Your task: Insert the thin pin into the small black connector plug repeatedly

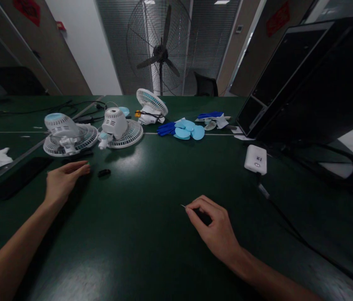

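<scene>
R forearm (257,267) ended at 5 o'clock in R hand (215,228) pinching thin pin (183,205) nr 6, which imo could've slipped onto dark table (138,238) cuz fingertip-only grip, couldn't tell if L hand (62,179) at 9 held anything.

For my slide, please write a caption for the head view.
Right hand pinching a thin piece over a green table, left hand near white fans.

Surface (138,242) here's dk green w/ pale seams (214,134); thin held piece (183,205) pale; small fans (115,121) white w/ lt-blue bits (56,117); loose blades (189,128) lt blue; cloth bundle (166,129) deep blue; boxy gadget (251,154) white w/ blk marks (259,159); wall hangings (29,10) red; blinds (206,50) grey-striped.
</scene>
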The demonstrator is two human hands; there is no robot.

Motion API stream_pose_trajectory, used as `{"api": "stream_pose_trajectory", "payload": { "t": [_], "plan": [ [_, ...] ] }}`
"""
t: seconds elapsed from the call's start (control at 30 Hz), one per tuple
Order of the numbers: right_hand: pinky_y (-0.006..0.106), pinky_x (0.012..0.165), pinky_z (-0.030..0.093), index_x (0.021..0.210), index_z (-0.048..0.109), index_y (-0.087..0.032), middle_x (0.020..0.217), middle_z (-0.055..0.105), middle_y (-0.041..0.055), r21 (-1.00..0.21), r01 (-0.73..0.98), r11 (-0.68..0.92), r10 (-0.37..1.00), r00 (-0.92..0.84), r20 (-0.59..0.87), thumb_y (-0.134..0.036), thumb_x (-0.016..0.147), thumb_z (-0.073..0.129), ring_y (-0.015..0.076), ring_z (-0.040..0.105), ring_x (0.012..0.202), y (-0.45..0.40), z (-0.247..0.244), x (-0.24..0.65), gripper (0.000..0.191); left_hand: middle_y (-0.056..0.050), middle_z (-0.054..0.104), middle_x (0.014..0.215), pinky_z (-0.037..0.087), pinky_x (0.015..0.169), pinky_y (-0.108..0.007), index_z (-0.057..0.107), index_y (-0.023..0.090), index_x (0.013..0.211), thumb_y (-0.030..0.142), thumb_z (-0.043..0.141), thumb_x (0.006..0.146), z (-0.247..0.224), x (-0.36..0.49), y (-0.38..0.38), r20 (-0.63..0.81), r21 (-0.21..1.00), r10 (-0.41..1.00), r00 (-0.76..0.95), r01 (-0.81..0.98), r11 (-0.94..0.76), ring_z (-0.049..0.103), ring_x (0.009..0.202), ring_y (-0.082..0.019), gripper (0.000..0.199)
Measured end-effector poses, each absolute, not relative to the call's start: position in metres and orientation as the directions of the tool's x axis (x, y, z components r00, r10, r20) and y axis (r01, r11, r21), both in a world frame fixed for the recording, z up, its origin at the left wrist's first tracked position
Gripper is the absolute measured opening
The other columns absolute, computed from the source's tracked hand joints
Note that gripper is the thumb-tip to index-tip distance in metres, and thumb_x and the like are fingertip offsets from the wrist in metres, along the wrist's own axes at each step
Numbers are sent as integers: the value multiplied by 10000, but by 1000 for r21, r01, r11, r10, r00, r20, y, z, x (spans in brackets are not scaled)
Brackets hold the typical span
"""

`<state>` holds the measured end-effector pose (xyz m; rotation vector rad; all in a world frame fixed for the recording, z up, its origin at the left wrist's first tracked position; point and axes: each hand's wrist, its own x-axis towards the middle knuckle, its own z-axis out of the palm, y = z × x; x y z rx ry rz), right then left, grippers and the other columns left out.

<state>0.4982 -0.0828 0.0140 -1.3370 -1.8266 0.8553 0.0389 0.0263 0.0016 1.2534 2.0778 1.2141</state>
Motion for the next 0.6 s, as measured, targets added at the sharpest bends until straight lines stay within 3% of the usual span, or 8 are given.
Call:
{"api": "stream_pose_trajectory", "payload": {
  "t": [0.27, 0.37, 0.47, 0.6],
  "plan": [
    [318, 684, 493, 930, 723, -229, 912, 693, 26, -829, 507, 236, 964, -228, 136, -261, 1027, 582, 193, 656, 805, -83, 13, 499, 174, -111, 817, 958, 559, 989, -431, 764, 145, 1241, 536, 784, 788, 2, 40, 24, 106, 797, 852, -512, 556, 235, 765, 1027, -317, 599],
    [318, 681, 488, 926, 723, -228, 907, 690, 25, -832, 503, 234, 964, -230, 132, -256, 1026, 585, 188, 648, 792, -84, 13, 498, 173, -110, 807, 1073, 553, 973, -426, 760, 167, 1250, 551, 760, 803, 7, 51, 20, 138, 771, 860, -492, 598, 219, 745, 1053, -320, 589],
    [318, 689, 487, 923, 725, -226, 906, 688, 22, -837, 496, 232, 966, -221, 137, -251, 1020, 593, 186, 649, 795, -84, 14, 498, 166, -88, 775, 1219, 550, 940, -390, 771, 199, 1221, 570, 749, 802, 9, 63, 16, 141, 743, 894, -426, 642, 188, 721, 1075, -313, 560],
    [317, 699, 490, 928, 728, -226, 914, 692, 26, -840, 493, 227, 967, -216, 134, -249, 1017, 594, 191, 659, 815, -82, 14, 497, 163, -58, 792, 1152, 549, 797, -329, 788, 235, 1185, 629, 749, 790, 5, 72, 14, 79, 708, 936, -343, 680, 189, 735, 960, -286, 560]
  ]
}}
